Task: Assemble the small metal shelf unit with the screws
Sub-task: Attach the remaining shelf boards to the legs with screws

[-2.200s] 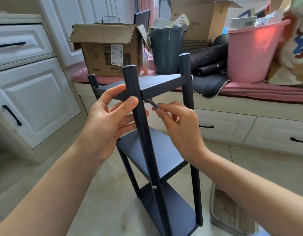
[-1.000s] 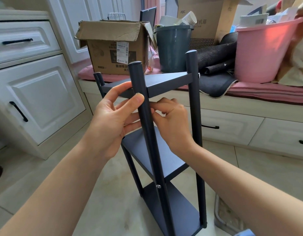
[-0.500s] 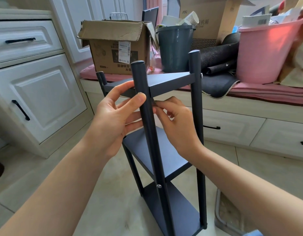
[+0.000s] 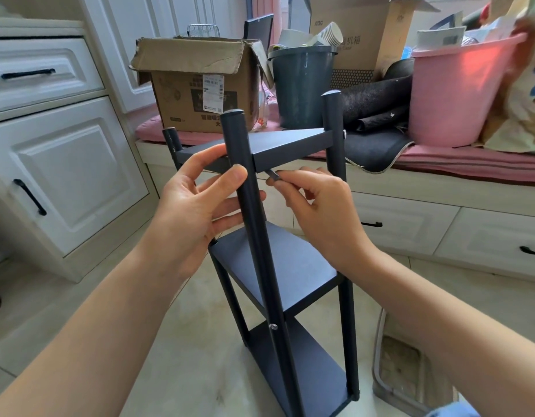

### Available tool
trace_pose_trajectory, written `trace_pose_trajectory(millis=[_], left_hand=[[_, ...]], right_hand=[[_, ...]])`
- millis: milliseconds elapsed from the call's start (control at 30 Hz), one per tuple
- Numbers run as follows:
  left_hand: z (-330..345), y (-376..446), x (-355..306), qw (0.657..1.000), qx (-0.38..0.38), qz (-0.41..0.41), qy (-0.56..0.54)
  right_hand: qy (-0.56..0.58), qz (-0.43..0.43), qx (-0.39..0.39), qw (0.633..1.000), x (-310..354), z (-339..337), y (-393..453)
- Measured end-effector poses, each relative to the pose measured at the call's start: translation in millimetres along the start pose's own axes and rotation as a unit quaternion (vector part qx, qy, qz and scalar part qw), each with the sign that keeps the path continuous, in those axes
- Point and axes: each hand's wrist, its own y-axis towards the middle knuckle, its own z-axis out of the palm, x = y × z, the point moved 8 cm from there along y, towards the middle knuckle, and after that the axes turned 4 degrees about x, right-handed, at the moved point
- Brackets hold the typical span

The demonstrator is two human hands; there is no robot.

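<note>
The right hand (image 4: 317, 206) pinches a small grey metal key (image 4: 273, 174) pointing sideways at the tall dark metal post (image 4: 251, 188), just under the top shelf; the left hand (image 4: 194, 203) curls its fingers round that post.

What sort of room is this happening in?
Probably a lived-in home room used for storage: white cabinets, a cushioned window bench piled with a cardboard box and a pink bucket.

both forearms reach forward, bare. left hand (image 4: 194, 203) palm toward camera, thumb and fingers curled around the near post (image 4: 254, 224). right hand (image 4: 317, 206) pinches a small metal key (image 4: 272, 174) between thumb and forefinger.
</note>
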Motion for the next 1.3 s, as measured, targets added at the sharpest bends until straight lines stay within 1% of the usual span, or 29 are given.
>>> trace_pose_trajectory(millis=[133, 233, 467, 533, 633, 700, 833, 967, 1133, 1233, 1300], left_hand=[[-1, 1, 0, 1.0, -0.001, -0.001, -0.001], [-1, 1, 1, 1.0, 0.005, -0.001, -0.004], [-1, 1, 1, 1.0, 0.005, -0.003, -0.008], [-1, 1, 1, 1.0, 0.008, -0.003, -0.005], [0, 1, 2, 1.0, 0.01, -0.003, -0.002], [-1, 1, 2, 1.0, 0.007, -0.001, -0.001], [-3, 2, 1, 1.0, 0.002, 0.002, -0.003], [-4, 2, 0, 1.0, 0.002, 0.009, -0.006], [-5, 2, -2, 1.0, -0.003, 0.014, -0.005], [-6, 2, -3, 1.0, -0.011, 0.019, -0.007], [-6, 3, -3, 1.0, -0.016, 0.021, -0.008]], right_hand=[[-0.026, -0.009, -0.013, 1.0, 1, -1, 2], [-0.046, -0.011, -0.01, 0.999, 1, 0, 2], [-0.032, -0.007, 0.004, 0.999, 3, 10, 2], [-0.003, 0.014, 0.012, 1.0, 0, 14, 3], [0.109, 0.061, 0.039, 0.991, -7, 24, 4], [0.141, 0.067, 0.038, 0.987, -8, 30, 4], [0.108, 0.073, 0.017, 0.991, -7, 39, 5], [0.107, 0.079, 0.002, 0.991, -6, 44, 6], [0.093, 0.086, 0.024, 0.992, -11, 45, 2], [0.041, 0.078, 0.042, 0.995, -17, 37, -5], [-0.001, 0.068, 0.028, 0.997, -22, 22, -11]])
